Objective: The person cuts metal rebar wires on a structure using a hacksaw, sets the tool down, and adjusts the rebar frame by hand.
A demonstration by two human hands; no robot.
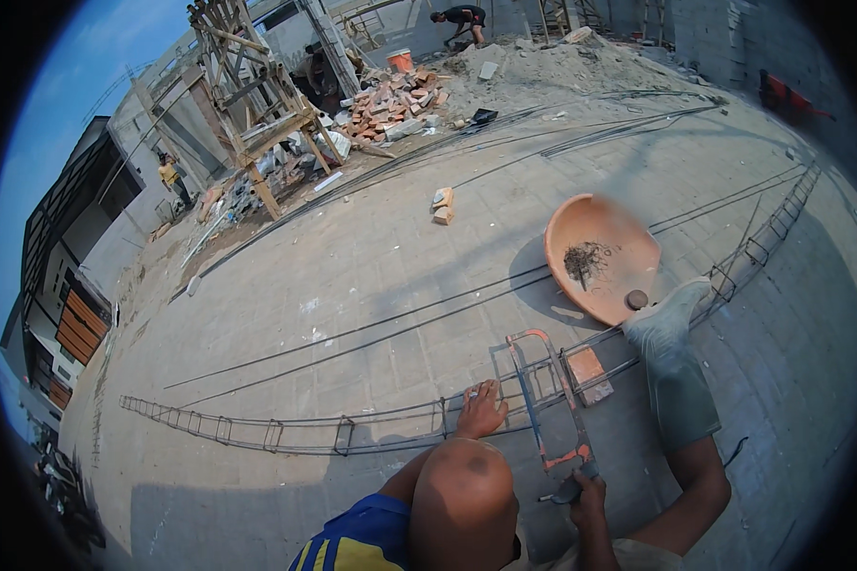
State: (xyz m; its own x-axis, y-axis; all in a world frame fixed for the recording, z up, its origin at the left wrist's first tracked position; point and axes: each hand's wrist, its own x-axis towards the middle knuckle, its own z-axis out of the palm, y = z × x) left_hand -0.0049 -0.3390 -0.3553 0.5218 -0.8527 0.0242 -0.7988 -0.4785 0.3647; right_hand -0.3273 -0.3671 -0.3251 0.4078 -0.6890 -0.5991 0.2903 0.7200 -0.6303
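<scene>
My right hand grips the dark handle of an orange hacksaw between my knees. The saw's frame points away from me and lies across a long, narrow rebar cage on the ground. Its thin blade is on the left side, over the bars; whether it touches one I cannot tell. Left of the saw, my left hand holds the cage with its fingers bent over the bars. A flat orange brick sits by the cage just right of the saw. My grey-green boot presses near the cage farther right.
A round orange basin with short dark wire pieces stands beyond the cage. Loose rods stretch across the paving. Broken bricks lie farther off. A brick heap, wooden scaffold and bending person are at the back.
</scene>
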